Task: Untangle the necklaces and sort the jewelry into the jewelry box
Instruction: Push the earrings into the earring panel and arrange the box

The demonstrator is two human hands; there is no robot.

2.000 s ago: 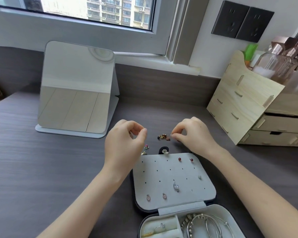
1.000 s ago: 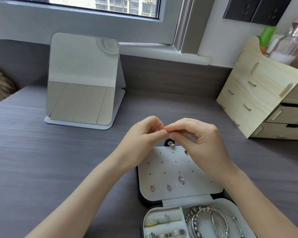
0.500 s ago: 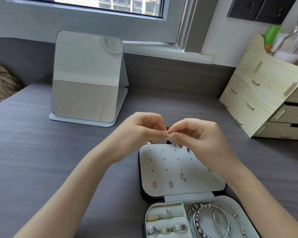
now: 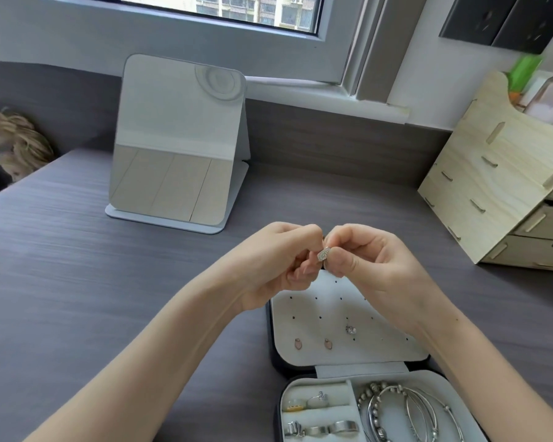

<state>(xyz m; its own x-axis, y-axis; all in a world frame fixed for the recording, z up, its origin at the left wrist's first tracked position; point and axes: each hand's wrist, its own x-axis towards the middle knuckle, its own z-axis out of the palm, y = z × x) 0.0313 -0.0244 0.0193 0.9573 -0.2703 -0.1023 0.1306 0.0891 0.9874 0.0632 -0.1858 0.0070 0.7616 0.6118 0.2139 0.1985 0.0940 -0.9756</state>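
A small sparkly silver earring (image 4: 323, 253) is pinched between the fingertips of my left hand (image 4: 278, 263) and my right hand (image 4: 371, 260), just above the far edge of the open jewelry box (image 4: 276, 333). The box's white earring panel (image 4: 304, 352) carries two pink drop earrings (image 4: 313, 343) and a crystal stud (image 4: 351, 329). The tray (image 4: 460, 387) nearest me holds several rings (image 4: 320, 416) on the left and silver bangles with a beaded bracelet (image 4: 406, 416) on the right. My hands hide whatever lies on the desk behind the box.
A folding mirror (image 4: 179, 141) stands at the back left of the grey desk (image 4: 77, 266). A wooden drawer organizer (image 4: 498, 173) fills the right side. The window sill runs along the back wall.
My hands came together from apart and now both pinch the silver earring, which has turned so its sparkly face shows. The view has tilted down, showing more of the box tray.
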